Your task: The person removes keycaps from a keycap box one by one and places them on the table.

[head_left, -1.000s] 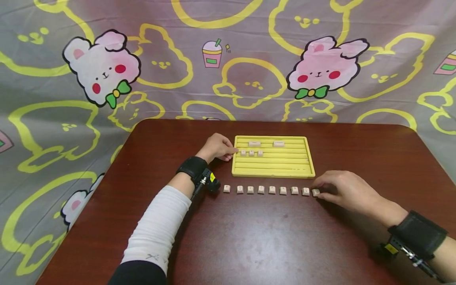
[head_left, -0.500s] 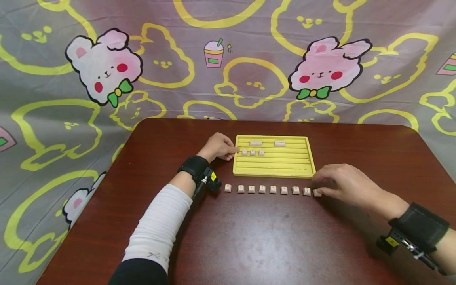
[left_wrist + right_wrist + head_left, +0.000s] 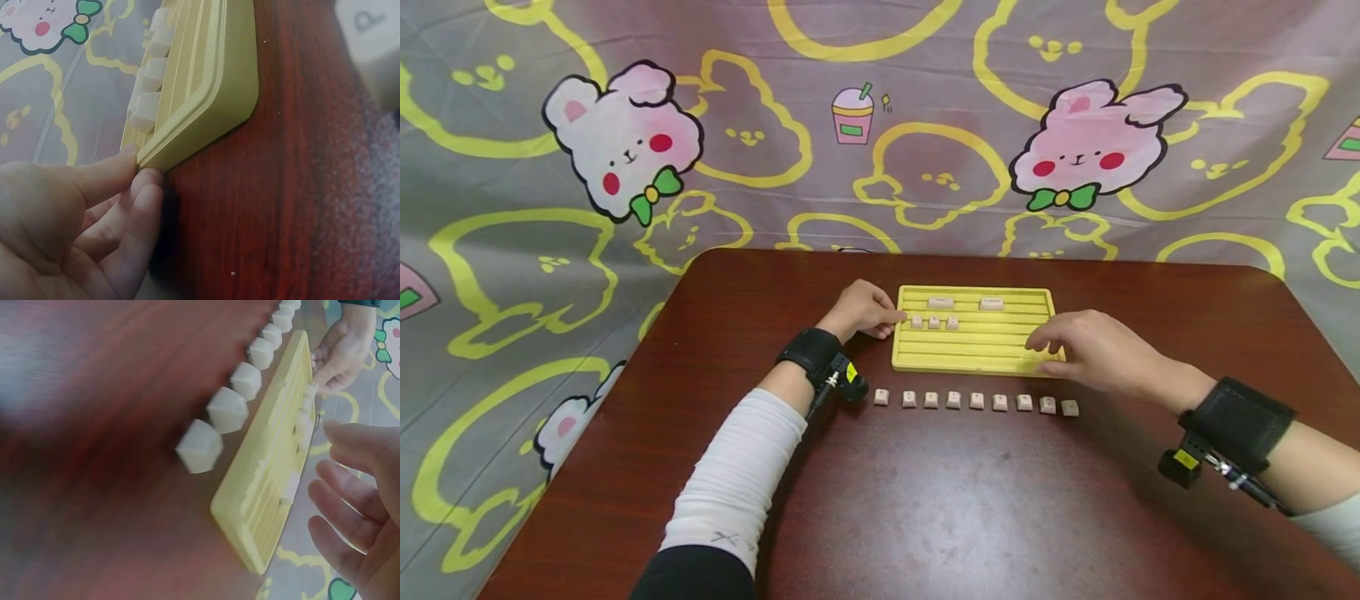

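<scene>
A yellow ridged tray (image 3: 970,370) lies on the table. My left hand (image 3: 862,308) pinches its left rim between thumb and fingers, plainly seen in the left wrist view. Two wide keycaps (image 3: 942,303) sit in the tray's back groove, and three small keycaps (image 3: 934,322) stand in the groove before it. My right hand (image 3: 1101,350) hovers over the tray's right front corner, thumb and fingers apart and nothing between them; the right wrist view (image 3: 369,487) shows its loosely bent fingers. Along the tray's front runs a row of several small white keycaps (image 3: 977,402).
The dark red wooden table (image 3: 970,508) extends toward me and to both sides. A patterned cloth (image 3: 925,192) hangs behind its far edge. Each wrist carries a black strap with a small camera, the left camera (image 3: 852,385) close to the row's left end.
My right hand has let go of the rightmost keycap in the row and moved up and left over the tray's corner. That keycap stays in line. My left hand keeps its hold.
</scene>
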### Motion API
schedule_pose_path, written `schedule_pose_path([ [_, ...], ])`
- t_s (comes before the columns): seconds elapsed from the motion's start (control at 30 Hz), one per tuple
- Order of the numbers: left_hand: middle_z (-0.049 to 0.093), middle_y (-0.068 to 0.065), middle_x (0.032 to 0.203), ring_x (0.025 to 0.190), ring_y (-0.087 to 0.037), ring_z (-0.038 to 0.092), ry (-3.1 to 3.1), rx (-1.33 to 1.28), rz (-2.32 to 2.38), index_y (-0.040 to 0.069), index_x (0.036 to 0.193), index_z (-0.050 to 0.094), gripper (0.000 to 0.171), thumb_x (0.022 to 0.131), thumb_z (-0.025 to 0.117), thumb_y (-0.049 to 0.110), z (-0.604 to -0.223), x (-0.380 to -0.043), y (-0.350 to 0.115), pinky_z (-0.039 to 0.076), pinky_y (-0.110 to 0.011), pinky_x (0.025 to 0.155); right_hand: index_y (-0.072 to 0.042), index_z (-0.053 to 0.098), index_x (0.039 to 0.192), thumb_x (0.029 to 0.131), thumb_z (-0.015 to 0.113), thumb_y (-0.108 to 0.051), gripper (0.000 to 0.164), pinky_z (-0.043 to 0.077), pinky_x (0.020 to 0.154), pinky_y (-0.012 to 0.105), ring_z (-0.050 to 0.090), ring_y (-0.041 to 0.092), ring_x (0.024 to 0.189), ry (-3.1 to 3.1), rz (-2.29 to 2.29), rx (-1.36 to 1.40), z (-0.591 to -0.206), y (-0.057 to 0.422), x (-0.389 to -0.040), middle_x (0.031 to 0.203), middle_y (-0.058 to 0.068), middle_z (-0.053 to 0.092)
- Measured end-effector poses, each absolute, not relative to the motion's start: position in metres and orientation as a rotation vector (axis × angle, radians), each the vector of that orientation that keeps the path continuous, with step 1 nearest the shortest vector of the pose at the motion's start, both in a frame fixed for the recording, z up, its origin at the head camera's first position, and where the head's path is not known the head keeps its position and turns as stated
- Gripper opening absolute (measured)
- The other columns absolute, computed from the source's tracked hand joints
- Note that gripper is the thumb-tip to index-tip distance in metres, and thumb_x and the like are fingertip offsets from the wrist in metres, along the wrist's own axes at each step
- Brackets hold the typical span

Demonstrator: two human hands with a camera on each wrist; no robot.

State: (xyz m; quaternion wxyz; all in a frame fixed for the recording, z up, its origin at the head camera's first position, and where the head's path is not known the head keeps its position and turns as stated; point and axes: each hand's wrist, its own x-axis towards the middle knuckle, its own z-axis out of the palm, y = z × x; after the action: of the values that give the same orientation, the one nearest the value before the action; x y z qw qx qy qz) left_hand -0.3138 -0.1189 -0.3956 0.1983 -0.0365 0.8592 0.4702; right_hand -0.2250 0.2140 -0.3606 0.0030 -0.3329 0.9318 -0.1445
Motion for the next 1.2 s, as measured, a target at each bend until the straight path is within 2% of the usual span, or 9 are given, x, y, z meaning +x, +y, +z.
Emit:
schedule_pose_path([
  [0.3, 0.065, -0.005, 0.065, 0.054, -0.010, 0.064, 2.417, -0.102, 1.310, -0.001, 0.089, 0.071, 0.019, 0.088, 0.077, 0.017, -0.396, -0.313, -0.118, 0.063, -0.028, 0.061, -0.011, 0.075, 0.108, 0.081, 0.084, -0.019, 0.030, 0.060, 0.080, 0.037, 0.069, 0.016, 0.089, 2.892, -0.441, -1.101, -0.354, 0.185, -0.248, 0.103, 0.003, 0.075],
  [0.67, 0.065, -0.005, 0.065, 0.054, -0.011, 0.064, 2.416, -0.116, 1.307, -0.001, 0.089, 0.070, 0.019, 0.087, 0.077, 0.017, -0.395, -0.315, -0.119, 0.063, -0.028, 0.061, -0.011, 0.074, 0.110, 0.084, 0.080, -0.020, 0.028, 0.060, 0.081, 0.037, 0.070, 0.020, 0.091, 2.856, -0.490, -1.089, -0.365, 0.155, -0.266, 0.108, 0.005, 0.074],
  [0.9, 0.065, -0.005, 0.064, 0.054, -0.011, 0.064, 2.404, -0.117, 1.323, -0.001, 0.086, 0.070, 0.018, 0.087, 0.078, 0.016, -0.396, -0.315, -0.119, 0.063, -0.029, 0.062, -0.009, 0.073, 0.112, 0.086, 0.079, -0.019, 0.029, 0.060, 0.081, 0.040, 0.071, 0.024, 0.092, 2.855, -0.502, -1.088, -0.368, 0.141, -0.276, 0.110, 0.008, 0.074],
  [1.2, 0.065, -0.005, 0.064, 0.053, -0.011, 0.064, 2.403, -0.118, 1.322, -0.001, 0.088, 0.070, 0.018, 0.087, 0.077, 0.016, -0.395, -0.314, -0.119, 0.063, -0.029, 0.062, -0.011, 0.073, 0.114, 0.089, 0.076, -0.020, 0.027, 0.060, 0.082, 0.039, 0.070, 0.023, 0.095, 2.851, -0.519, -1.024, -0.374, 0.130, -0.290, 0.114, 0.007, 0.073],
])
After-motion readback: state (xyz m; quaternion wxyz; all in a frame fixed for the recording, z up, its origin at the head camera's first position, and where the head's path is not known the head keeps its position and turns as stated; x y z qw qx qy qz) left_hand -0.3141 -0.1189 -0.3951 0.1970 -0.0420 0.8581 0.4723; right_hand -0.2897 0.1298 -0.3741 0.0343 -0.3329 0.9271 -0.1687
